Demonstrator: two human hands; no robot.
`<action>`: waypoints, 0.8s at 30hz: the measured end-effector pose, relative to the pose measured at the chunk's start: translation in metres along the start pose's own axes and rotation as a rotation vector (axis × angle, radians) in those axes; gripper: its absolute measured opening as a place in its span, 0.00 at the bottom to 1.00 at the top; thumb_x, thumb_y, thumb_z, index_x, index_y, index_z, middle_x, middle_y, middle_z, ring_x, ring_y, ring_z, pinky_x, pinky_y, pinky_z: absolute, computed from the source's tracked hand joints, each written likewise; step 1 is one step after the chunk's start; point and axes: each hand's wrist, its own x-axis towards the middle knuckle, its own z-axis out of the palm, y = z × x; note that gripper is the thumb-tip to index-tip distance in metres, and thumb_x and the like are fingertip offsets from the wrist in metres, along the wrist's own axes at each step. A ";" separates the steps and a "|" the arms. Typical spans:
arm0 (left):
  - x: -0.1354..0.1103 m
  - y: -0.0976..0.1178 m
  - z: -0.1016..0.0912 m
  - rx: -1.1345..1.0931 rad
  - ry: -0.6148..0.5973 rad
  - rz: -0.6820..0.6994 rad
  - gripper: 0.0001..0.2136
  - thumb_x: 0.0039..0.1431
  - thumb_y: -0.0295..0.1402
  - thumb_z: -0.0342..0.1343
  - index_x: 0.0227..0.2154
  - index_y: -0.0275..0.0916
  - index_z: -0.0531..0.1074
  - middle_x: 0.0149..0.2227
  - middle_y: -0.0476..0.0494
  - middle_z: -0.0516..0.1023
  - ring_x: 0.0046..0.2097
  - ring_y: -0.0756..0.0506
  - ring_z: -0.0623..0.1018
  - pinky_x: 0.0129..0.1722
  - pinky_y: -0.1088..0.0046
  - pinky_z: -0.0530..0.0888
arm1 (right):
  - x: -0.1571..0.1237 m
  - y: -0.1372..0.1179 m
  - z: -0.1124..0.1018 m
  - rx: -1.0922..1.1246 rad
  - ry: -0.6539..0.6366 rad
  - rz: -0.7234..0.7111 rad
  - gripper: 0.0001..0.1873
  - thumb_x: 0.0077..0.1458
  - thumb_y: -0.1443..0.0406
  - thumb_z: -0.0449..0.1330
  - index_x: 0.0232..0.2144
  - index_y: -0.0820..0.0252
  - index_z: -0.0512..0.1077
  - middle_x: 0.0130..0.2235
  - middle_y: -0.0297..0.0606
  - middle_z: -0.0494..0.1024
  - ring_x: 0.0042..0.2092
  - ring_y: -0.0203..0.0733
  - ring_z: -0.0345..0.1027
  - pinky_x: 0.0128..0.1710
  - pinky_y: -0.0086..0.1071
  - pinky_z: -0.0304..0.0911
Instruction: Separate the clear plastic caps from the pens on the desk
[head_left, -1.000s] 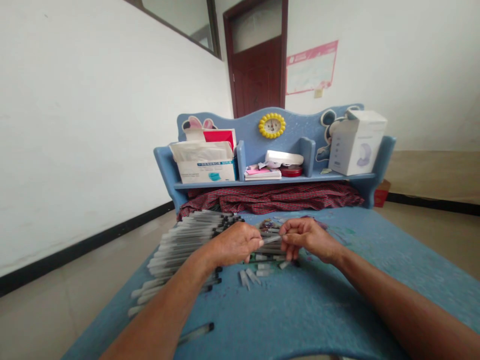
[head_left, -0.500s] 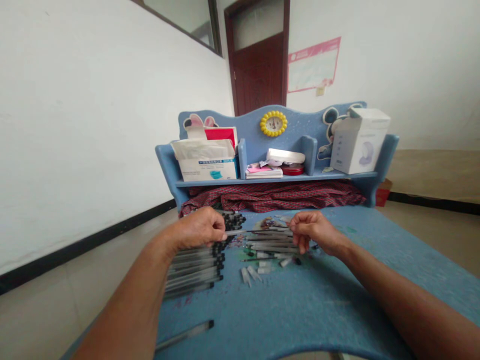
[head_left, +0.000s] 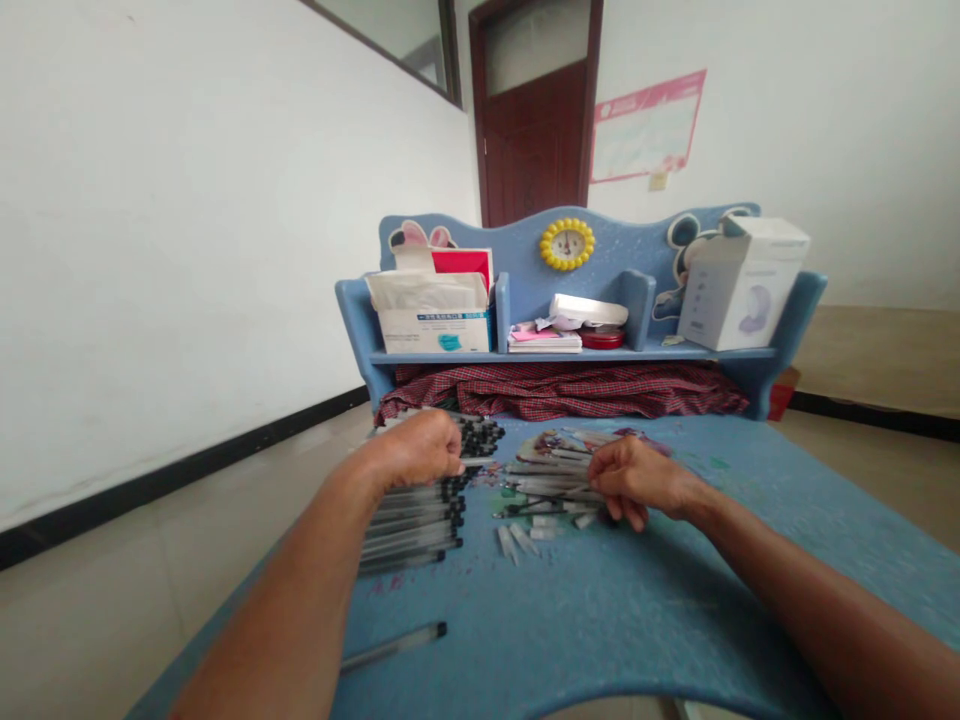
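My left hand (head_left: 424, 447) is closed around a translucent pen barrel (head_left: 480, 461), whose pale end sticks out to the right past the fingers. Below and behind it lie rows of clear pens with black ends (head_left: 412, 530), partly covered by the hand and forearm. At the right, my right hand (head_left: 634, 480) has thumb and forefinger pinched at the near ends of a pile of thin pen refills (head_left: 551, 480); which refill they grip is hidden. Several short translucent caps (head_left: 517, 540) lie just in front of the pile.
One pen (head_left: 394, 645) lies apart near the front left of the blue table (head_left: 600, 620). Along the back stands a shelf (head_left: 570, 357) with a mask box (head_left: 435, 325), papers, a yellow clock (head_left: 567, 244) and a white carton (head_left: 739, 290). Checked cloth (head_left: 562, 390) is bunched beneath it.
The view has shifted slightly, moving the scene rightward. My right hand has gone from beside the barrel's line down onto the refills. The dark refill stretched between the hands no longer shows there.
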 end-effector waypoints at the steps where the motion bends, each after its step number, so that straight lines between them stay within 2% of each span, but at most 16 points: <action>1: 0.001 0.002 0.002 0.006 -0.001 0.024 0.05 0.42 0.31 0.53 0.16 0.38 0.68 0.14 0.53 0.67 0.21 0.50 0.68 0.20 0.78 0.59 | -0.001 0.000 0.000 -0.013 -0.016 0.004 0.05 0.42 0.68 0.52 0.26 0.62 0.66 0.14 0.29 0.72 0.11 0.30 0.60 0.09 0.20 0.50; 5: 0.004 0.010 0.009 0.008 -0.006 0.102 0.04 0.42 0.30 0.54 0.16 0.38 0.70 0.14 0.54 0.67 0.21 0.51 0.68 0.20 0.78 0.58 | -0.003 -0.004 -0.003 -0.050 -0.045 0.012 0.06 0.44 0.67 0.53 0.29 0.62 0.67 0.14 0.29 0.72 0.11 0.31 0.60 0.09 0.21 0.50; 8: 0.005 0.011 0.012 0.007 -0.012 0.124 0.05 0.43 0.30 0.55 0.16 0.38 0.70 0.14 0.54 0.67 0.21 0.51 0.68 0.20 0.78 0.58 | -0.004 -0.006 -0.003 -0.040 -0.005 -0.024 0.04 0.46 0.66 0.54 0.25 0.61 0.66 0.14 0.28 0.71 0.11 0.29 0.59 0.09 0.20 0.47; 13: 0.006 0.014 0.015 0.017 -0.004 0.149 0.05 0.44 0.28 0.55 0.16 0.38 0.70 0.14 0.54 0.67 0.20 0.51 0.67 0.20 0.78 0.57 | 0.002 -0.011 0.015 0.033 0.045 -0.103 0.07 0.47 0.62 0.56 0.24 0.60 0.64 0.14 0.28 0.70 0.11 0.28 0.55 0.09 0.21 0.46; 18: 0.006 0.019 0.016 0.041 0.017 0.158 0.06 0.45 0.28 0.55 0.16 0.37 0.70 0.15 0.54 0.68 0.21 0.51 0.66 0.21 0.78 0.57 | 0.013 -0.015 0.035 -0.029 0.034 -0.128 0.10 0.51 0.60 0.54 0.25 0.61 0.66 0.14 0.27 0.69 0.10 0.27 0.53 0.09 0.21 0.44; 24: 0.007 0.022 0.017 0.068 0.038 0.188 0.04 0.45 0.28 0.56 0.18 0.36 0.71 0.17 0.53 0.68 0.23 0.51 0.67 0.22 0.77 0.57 | 0.016 -0.015 0.034 -0.058 0.115 -0.162 0.14 0.54 0.56 0.52 0.28 0.62 0.67 0.14 0.27 0.68 0.10 0.28 0.53 0.08 0.21 0.44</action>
